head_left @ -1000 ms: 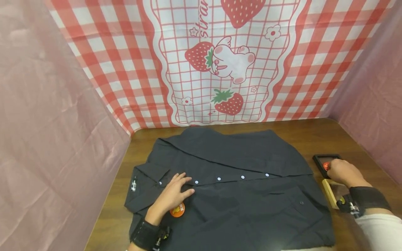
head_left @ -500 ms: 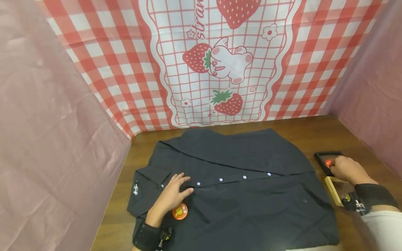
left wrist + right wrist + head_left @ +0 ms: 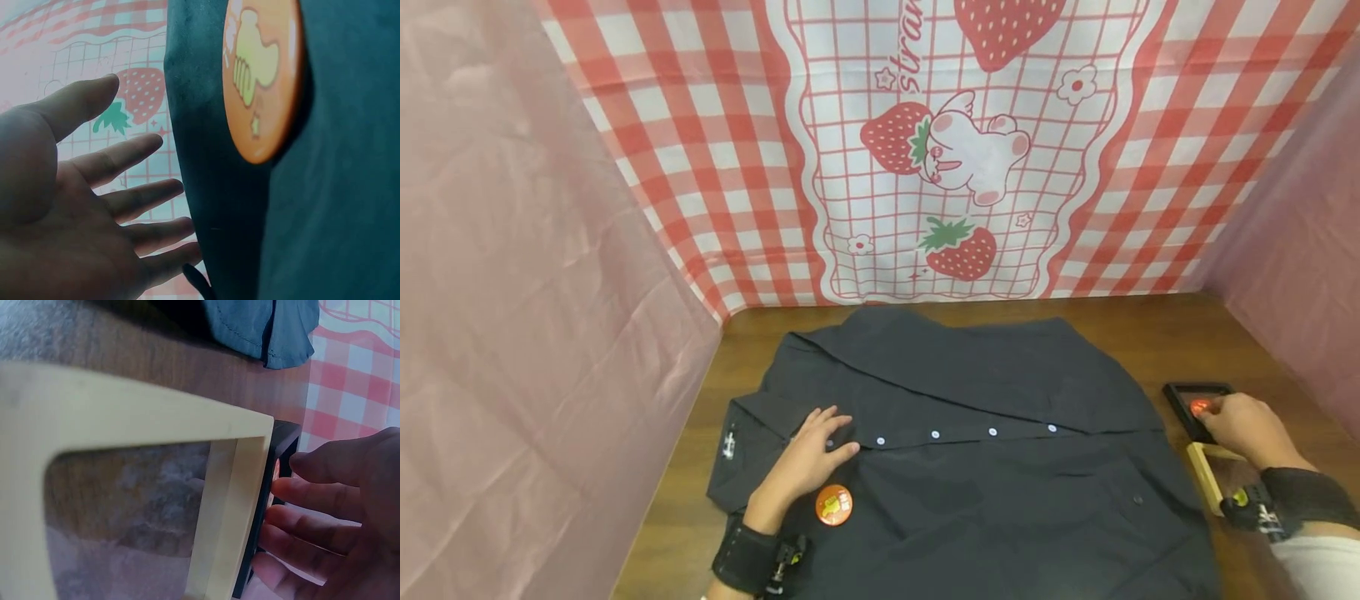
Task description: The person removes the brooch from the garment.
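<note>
A dark button-up shirt lies spread on the table. My left hand rests on it near the collar, fingers spread. Just below that hand, a round orange badge with a yellow figure sits on the shirt; it looms large in the left wrist view. At the far right, my right hand reaches into a small black tray. Its fingertips touch or nearly touch a red-orange badge inside. In the right wrist view the thumb stands slightly apart from the index finger, and the badge is mostly hidden.
Nearer than the black tray stands a light wooden frame-like box, partly under the right wrist. The wooden table meets a red checked strawberry cloth at the back. Pink cloths hang at both sides.
The head view shifts slightly. My right hand stays at the black tray, its fingers moving a little over the red-orange badge. My left hand keeps its place on the shirt.
</note>
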Action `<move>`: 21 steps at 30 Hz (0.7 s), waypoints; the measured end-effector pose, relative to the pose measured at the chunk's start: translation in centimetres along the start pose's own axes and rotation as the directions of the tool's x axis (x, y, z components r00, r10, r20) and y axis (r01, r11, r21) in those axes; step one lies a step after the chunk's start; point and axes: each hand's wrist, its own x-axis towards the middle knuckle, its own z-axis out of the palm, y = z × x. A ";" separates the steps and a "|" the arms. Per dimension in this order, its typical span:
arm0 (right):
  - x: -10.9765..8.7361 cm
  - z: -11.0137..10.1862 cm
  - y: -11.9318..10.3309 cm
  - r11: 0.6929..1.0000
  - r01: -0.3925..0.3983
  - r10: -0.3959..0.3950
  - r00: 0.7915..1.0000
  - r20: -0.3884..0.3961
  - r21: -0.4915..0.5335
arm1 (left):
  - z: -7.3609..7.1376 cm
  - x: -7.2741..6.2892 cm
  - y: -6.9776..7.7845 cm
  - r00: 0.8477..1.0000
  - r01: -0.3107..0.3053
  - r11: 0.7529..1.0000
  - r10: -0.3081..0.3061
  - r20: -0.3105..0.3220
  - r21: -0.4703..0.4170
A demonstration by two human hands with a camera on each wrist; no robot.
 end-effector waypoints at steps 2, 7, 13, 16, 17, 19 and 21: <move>-0.2 0.2 0.0 1.000 -0.014 0.014 1.000 -0.002 0.005 | 0.1 0.0 -0.1 1.000 0.000 1.000 0.000 0.006 -0.001; -0.6 0.5 -0.1 0.999 -0.030 0.032 0.998 -0.062 0.020 | 0.0 0.3 -0.2 1.000 -0.010 1.000 0.010 -0.010 0.002; -1.1 0.6 -0.3 0.998 -0.040 0.044 0.993 -0.108 0.040 | -0.2 0.4 0.1 1.000 -0.003 1.000 0.003 -0.008 0.012; -1.2 0.6 -0.5 0.996 -0.047 0.054 0.994 -0.097 0.070 | -0.1 0.3 0.3 1.000 0.001 1.000 -0.001 0.000 0.008; -1.2 0.6 -0.6 0.995 -0.054 0.062 0.994 -0.095 0.082 | -0.1 0.2 0.3 1.000 0.003 1.000 -0.003 0.003 0.005; -1.3 0.6 -0.7 0.992 -0.063 0.073 0.993 -0.092 0.107 | 0.1 0.2 0.4 1.000 0.007 1.000 -0.007 0.009 0.000; -1.4 0.6 -0.7 0.990 -0.063 0.075 0.992 -0.101 0.124 | 0.2 0.1 0.5 1.000 0.009 1.000 -0.009 0.012 0.000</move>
